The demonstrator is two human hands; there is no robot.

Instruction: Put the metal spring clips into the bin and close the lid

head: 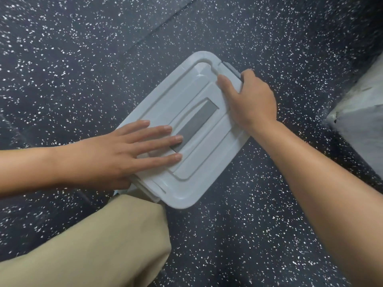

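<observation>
head view: pale lid (199, 94) sits on the bin, on speckled dark floor (83, 59). left hand (116, 156) lies flat on the lid, grip released. right hand (250, 100) clenched on the grey latch (232, 69) at the far edge. clips not visible.

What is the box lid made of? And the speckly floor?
The lid looks like pale grey moulded plastic: smooth, slightly shiny, with rounded ridges pressed into it. Its darker grey handle strip looks matte, probably plastic too. The floor looks like dark rubber flecked with white chips, dull rather than shiny.
</observation>
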